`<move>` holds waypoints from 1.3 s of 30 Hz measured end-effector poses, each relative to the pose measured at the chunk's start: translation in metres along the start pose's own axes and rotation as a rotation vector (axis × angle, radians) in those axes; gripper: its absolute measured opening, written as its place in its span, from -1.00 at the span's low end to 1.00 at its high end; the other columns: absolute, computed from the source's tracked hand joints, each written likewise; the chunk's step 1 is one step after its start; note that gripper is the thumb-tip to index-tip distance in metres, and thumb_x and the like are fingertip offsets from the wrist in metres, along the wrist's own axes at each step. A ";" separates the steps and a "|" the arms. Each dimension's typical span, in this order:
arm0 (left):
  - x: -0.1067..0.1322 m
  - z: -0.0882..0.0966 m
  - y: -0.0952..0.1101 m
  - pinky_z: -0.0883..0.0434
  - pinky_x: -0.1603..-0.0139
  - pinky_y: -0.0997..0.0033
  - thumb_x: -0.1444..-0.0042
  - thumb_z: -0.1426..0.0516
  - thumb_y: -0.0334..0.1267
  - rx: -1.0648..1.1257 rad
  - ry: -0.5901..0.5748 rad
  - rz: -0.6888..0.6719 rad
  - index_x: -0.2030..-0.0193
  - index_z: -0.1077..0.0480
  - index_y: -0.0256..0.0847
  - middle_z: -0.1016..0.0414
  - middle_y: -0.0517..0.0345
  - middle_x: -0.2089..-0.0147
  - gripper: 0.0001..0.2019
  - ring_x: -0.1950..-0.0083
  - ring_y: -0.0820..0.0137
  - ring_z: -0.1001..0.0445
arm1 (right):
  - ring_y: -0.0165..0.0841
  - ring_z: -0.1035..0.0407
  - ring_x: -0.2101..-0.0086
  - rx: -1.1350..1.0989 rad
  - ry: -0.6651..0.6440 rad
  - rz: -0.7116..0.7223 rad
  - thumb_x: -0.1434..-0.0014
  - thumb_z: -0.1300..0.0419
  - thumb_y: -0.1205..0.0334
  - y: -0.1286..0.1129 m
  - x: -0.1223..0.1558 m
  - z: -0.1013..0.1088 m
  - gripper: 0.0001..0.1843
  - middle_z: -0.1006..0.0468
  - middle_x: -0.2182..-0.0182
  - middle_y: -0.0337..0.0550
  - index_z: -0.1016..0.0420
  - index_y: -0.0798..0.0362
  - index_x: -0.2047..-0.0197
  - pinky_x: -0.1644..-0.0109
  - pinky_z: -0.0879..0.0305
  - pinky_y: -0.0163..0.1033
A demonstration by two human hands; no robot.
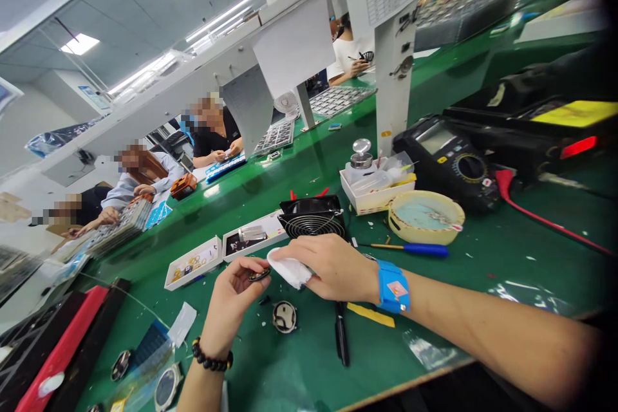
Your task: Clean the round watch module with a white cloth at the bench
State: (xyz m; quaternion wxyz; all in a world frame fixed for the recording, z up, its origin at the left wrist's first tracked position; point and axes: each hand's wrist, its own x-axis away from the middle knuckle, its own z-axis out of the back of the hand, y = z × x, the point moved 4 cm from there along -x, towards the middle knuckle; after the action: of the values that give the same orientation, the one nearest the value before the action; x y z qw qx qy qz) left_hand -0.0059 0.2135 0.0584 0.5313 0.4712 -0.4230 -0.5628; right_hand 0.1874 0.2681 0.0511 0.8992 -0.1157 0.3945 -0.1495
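My left hand (232, 300) pinches a small dark round part (259, 274) between thumb and fingers, above the green bench mat (309, 341). My right hand (333, 267) presses a white cloth (290, 268) against that part's side. A blue wrist strap (393, 286) circles my right wrist, and a dark beaded bracelet (211, 355) circles my left. Below my hands, a round metal-rimmed part (284, 317) lies on the mat, next to a black marker pen (342, 335). Just beyond them stands a black cooling fan (313, 219).
Two small white trays of parts (193, 262) (253, 235) sit to the left of the fan. Further right are a blue-handled screwdriver (410, 248), a cleaning sponge dish (425, 217) and a black multimeter (449, 161). Co-workers (212, 129) sit along the bench's far side.
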 end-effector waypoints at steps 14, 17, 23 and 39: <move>0.000 0.002 0.001 -0.38 -0.07 0.36 -0.09 -0.30 -0.31 -0.024 0.009 -0.028 0.27 -0.41 -0.19 -0.55 0.07 0.07 -0.85 -0.02 0.32 -0.47 | -0.28 -0.47 0.15 0.008 0.024 0.010 -0.16 -0.12 0.39 0.000 0.000 0.002 -0.55 -0.58 0.10 -0.12 -0.37 0.02 -0.14 0.17 -0.31 -0.23; 0.000 0.002 0.000 -0.38 -0.06 0.37 -0.10 -0.30 -0.32 -0.015 0.011 -0.027 0.27 -0.39 -0.18 -0.55 0.08 0.07 -0.85 -0.02 0.33 -0.47 | -0.28 -0.47 0.15 0.002 0.030 0.018 -0.16 -0.12 0.39 -0.001 0.000 0.002 -0.55 -0.58 0.10 -0.12 -0.37 0.03 -0.14 0.18 -0.30 -0.23; 0.002 0.002 -0.002 -0.39 -0.02 0.42 -0.10 -0.30 -0.32 0.001 -0.001 -0.018 0.29 -0.34 -0.17 -0.55 0.11 0.11 -0.82 0.01 0.36 -0.47 | -0.29 -0.46 0.16 -0.009 0.026 0.019 -0.15 -0.11 0.40 0.000 -0.001 0.001 -0.55 -0.58 0.11 -0.13 -0.37 0.03 -0.13 0.18 -0.29 -0.24; 0.002 -0.001 0.004 -0.39 0.00 0.44 -0.10 -0.30 -0.32 -0.007 0.001 -0.008 0.28 -0.39 -0.17 -0.54 0.11 0.11 -0.85 0.01 0.37 -0.46 | -0.27 -0.46 0.15 -0.005 0.019 0.024 -0.17 -0.09 0.38 -0.001 -0.001 0.001 -0.58 -0.58 0.10 -0.15 -0.36 0.02 -0.11 0.18 -0.29 -0.22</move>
State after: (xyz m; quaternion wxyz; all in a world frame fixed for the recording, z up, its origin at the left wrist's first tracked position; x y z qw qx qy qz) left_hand -0.0042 0.2109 0.0615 0.5309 0.4714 -0.4190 -0.5659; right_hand 0.1876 0.2679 0.0523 0.8969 -0.1114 0.4049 -0.1388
